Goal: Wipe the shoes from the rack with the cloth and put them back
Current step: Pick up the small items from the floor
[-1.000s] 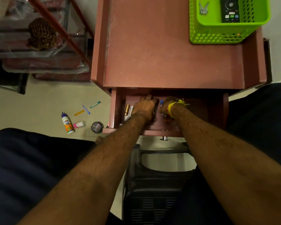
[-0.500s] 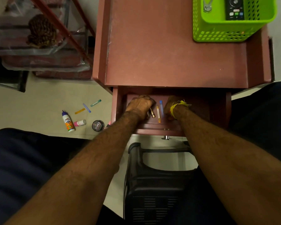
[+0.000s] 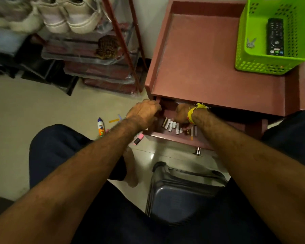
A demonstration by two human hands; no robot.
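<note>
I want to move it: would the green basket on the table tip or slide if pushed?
The green basket probably slides rather than tips: its base looks wide. Likely light, since it is perforated plastic holding only a remote and a small clip.

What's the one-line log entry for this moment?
hands: left hand and right hand in open drawer | shoes: on rack, untouched | cloth: not seen

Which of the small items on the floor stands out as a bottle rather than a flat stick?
The white glue bottle with blue cap and orange label, lying left of the drawer. The orange stick beside it is thin and flat.
</note>
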